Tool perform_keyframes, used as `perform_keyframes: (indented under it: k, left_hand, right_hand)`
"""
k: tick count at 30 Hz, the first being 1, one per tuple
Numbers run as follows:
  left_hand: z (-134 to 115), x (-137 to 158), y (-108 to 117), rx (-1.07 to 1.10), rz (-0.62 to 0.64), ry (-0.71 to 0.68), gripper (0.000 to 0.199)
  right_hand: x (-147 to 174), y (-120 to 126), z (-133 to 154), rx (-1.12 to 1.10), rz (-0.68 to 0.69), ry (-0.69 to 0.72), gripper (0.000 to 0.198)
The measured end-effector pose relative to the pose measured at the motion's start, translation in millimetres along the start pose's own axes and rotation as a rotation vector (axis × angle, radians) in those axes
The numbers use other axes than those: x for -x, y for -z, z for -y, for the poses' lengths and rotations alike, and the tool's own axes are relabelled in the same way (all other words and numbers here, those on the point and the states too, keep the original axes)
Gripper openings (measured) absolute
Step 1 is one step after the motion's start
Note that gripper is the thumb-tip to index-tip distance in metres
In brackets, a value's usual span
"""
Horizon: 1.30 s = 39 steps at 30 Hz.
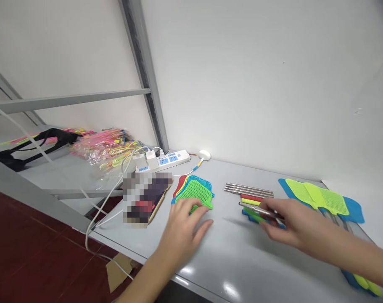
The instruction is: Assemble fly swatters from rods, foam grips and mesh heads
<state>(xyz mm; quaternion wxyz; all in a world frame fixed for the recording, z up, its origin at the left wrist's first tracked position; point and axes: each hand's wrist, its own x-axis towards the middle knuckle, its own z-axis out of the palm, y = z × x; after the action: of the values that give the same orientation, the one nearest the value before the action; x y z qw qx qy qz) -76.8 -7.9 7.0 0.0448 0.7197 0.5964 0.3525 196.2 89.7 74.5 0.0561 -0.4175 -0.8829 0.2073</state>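
Several fly swatter heads (196, 191) in green, blue, yellow and red lie fanned in a stack, the green one on top. My left hand (183, 223) reaches over the stack's near edge, thumb and fingers apart. My right hand (284, 221) grips a silver metal rod (252, 207) just above the table, its end pointing left. A green piece (253, 215) shows below that rod; whether I hold it too, I cannot tell. Behind this hand lie red and yellow handles (249, 200), with blue ones (249, 216) in front. More silver rods (248, 189) rest side by side farther back.
Blue and yellow-green swatters (323, 198) lie at the right. A power strip (162, 162) with white plugs and cables stands at the back, near a round white device (204, 155). A partly pixelated dark item (156, 193) lies left. Bagged colourful goods (99, 145) sit beyond the metal frame.
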Motion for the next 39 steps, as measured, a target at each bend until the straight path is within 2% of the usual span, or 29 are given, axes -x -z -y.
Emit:
perform_keyframes:
  k: [5,8,11,14,17,19,23,27,32,39]
  left_hand:
    - [-65,15,-33,0.777,0.170,0.189,0.033]
    - [-83,25,-50,0.995,0.194,0.402,0.038]
    - [-77,30,-53,0.968,0.192,0.486,0.040]
    - [-70,29,-42,0.822,0.267,0.410,0.037]
    - [-72,27,-32,0.724,0.340,0.297,0.034]
    - [-76,27,-29,0.687,0.372,0.247,0.031]
    - [-78,30,-31,0.684,0.351,0.243,0.029]
    - [-77,32,-33,0.694,0.323,0.257,0.030]
    - [-76,32,-34,0.694,0.324,0.286,0.033]
    - [-73,32,-33,0.783,0.366,0.367,0.036]
  right_hand:
    - [22,-33,46,-0.609,0.045,-0.020,0.013]
    - [25,-52,62,-0.846,0.042,0.013,0.015]
    - [24,-52,67,-0.999,-0.026,-0.055,0.017]
    - [20,-29,74,-1.225,-0.290,-0.139,0.016]
    - [12,1,91,-1.478,-0.504,-0.003,0.013]
    - [5,10,105,-1.557,-0.551,0.098,0.016]
    - [-5,-4,116,-1.641,-0.506,0.210,0.016]
    - [-11,-21,108,-1.660,-0.502,0.197,0.010]
    - [-15,-17,103,-1.714,-0.388,0.121,0.009]
    - [-21,-15,98,-1.696,-0.220,0.099,0.015]
